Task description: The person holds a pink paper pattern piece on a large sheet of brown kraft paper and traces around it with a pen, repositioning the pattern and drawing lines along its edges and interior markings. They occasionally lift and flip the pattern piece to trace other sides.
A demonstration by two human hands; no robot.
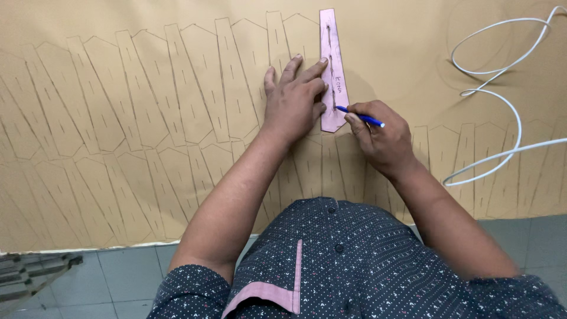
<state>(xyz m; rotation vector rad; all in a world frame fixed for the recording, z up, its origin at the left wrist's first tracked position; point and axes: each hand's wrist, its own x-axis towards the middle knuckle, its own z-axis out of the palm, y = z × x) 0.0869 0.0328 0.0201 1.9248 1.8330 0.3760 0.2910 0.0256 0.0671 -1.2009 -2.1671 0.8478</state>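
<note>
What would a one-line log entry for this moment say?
left hand: pressing pink template flat | right hand: holding blue pen at template edge | surface: brown sheet

Head-worn camera, looking straight down.
It sits close above the tan traced paper sheet (pixel 147 118), the only view.

template (pixel 333 65): pale pink, dark slot marks
pen (pixel 361 118): blue
sheet (pixel 147 77): tan, rows of traced pencil outlines
cable (pixel 508 88): white
shirt (pixel 354 272): dark navy, small light print, pink placket
floor (pixel 118 277): grey tiles

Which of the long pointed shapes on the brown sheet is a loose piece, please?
The pink template under the left hand; all others are only pen outlines drawn on the brown sheet.
</note>
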